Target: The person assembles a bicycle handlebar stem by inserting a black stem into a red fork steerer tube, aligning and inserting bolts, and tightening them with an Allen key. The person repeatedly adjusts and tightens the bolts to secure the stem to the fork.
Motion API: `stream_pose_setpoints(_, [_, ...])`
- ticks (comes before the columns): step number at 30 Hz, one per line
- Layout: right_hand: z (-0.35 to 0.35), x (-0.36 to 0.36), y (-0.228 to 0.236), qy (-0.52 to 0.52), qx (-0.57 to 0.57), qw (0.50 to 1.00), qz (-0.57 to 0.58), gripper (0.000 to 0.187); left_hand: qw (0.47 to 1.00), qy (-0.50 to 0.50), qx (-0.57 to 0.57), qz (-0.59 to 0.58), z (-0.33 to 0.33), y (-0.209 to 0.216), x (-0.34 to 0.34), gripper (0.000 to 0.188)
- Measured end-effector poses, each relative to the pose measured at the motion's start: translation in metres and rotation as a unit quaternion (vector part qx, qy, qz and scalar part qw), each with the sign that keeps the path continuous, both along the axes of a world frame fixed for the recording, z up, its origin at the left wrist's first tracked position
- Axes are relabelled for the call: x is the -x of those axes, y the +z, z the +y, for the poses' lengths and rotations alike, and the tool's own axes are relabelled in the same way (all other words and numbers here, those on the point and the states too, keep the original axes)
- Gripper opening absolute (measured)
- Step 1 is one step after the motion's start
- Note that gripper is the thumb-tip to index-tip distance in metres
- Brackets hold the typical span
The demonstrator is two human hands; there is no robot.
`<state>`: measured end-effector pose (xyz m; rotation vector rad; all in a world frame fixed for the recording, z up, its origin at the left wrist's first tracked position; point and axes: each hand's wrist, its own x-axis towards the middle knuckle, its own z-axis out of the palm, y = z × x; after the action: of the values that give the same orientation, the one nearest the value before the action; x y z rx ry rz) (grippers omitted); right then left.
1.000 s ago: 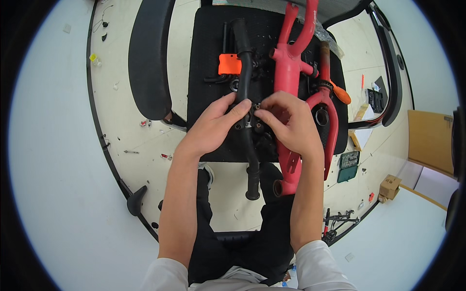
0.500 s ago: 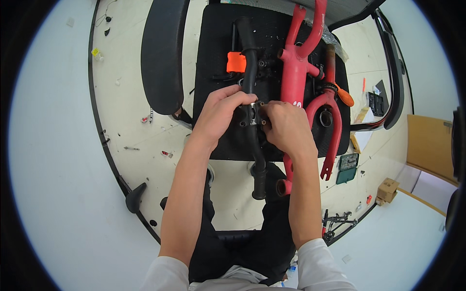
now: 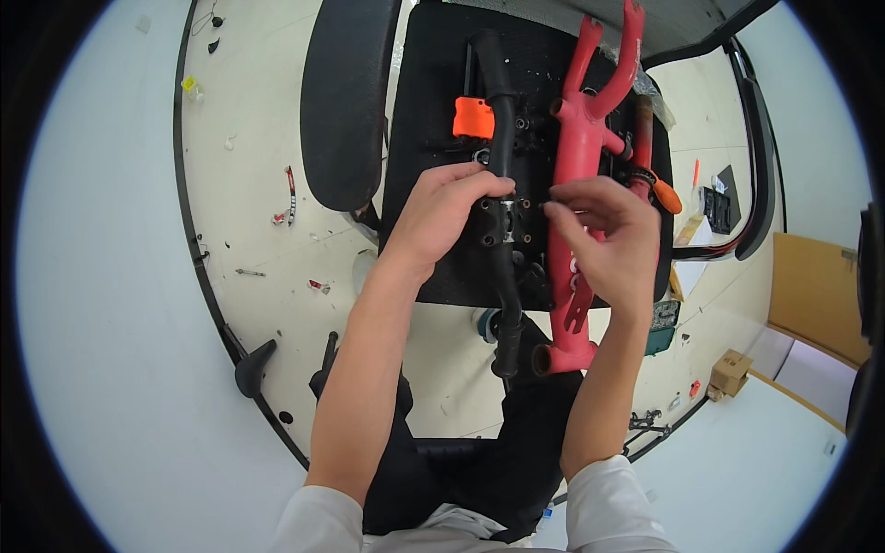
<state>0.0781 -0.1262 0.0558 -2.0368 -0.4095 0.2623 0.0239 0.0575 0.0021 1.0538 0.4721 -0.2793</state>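
A black bicycle handlebar (image 3: pixel 501 152) lies lengthwise on the black chair seat, its near end reaching past the seat edge. My left hand (image 3: pixel 443 207) grips it just above the stem clamp (image 3: pixel 507 222), thumb over the bar and some fingertips hidden. The clamp has a shiny middle with bolt holes at its corners. Right of the clamp, my right hand (image 3: pixel 616 235) is raised over the red bicycle frame (image 3: pixel 577 166), its thumb and fingertips drawn together. A small dark bit shows at those fingertips, too small to name.
An orange block-shaped piece (image 3: pixel 474 118) lies left of the bar. A red fork (image 3: pixel 643 129) and an orange-handled tool (image 3: pixel 666 195) are right of the frame. The chair's armrest (image 3: pixel 348 101) rises at left. A saddle (image 3: pixel 254 369) and a cardboard box (image 3: pixel 730 372) are on the floor.
My right hand has left the clamp and moved right, over the red frame. My left hand stays on the handlebar. The whole view has shifted a little.
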Motion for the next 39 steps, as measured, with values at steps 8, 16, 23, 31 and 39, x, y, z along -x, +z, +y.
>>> stream_pose_setpoints(8, [0.021,0.012,-0.004,0.085,-0.018,0.986,-0.141,0.014,0.999,0.001,-0.05,-0.01,-0.008,0.004,-0.003,0.027])
stream_pose_setpoints(16, [0.019,0.011,-0.006,0.049,-0.002,0.988,-0.146,0.015,0.998,0.007,-0.044,-0.032,-0.009,0.0,-0.004,0.027])
stream_pose_setpoints(23, [0.029,0.019,-0.013,0.054,0.025,0.98,-0.189,0.016,0.998,0.0,-0.051,-0.027,-0.007,0.0,-0.003,0.025])
stream_pose_setpoints(31, [0.031,0.021,-0.007,0.071,0.079,0.974,-0.201,0.014,0.999,0.003,-0.019,-0.03,-0.008,-0.003,-0.002,0.023])
stream_pose_setpoints(39, [0.018,0.019,-0.018,0.075,0.08,0.978,-0.179,0.014,0.998,-0.004,-0.056,-0.028,-0.011,0.0,-0.004,0.023])
